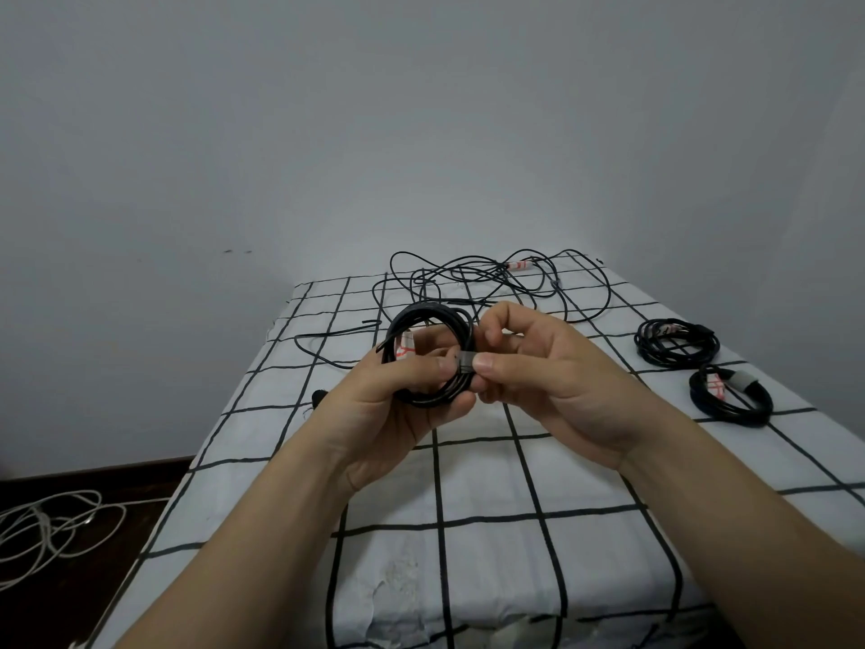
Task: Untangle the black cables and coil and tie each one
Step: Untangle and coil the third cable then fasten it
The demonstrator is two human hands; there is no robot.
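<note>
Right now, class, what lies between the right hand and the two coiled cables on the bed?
Only bare checked sheet. The head view shows nothing lying between the right hand and the two coiled cables.

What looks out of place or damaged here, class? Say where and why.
The white black-checked sheet looks worn and flaking at its near edge. A pale grey cable heap sprawls on the dark floor, left. Loose black cables lie tangled at the far end.

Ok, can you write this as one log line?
left hand: grips coil | right hand: pinches tie | tangle: behind | aside: far coil, near coil
</note>
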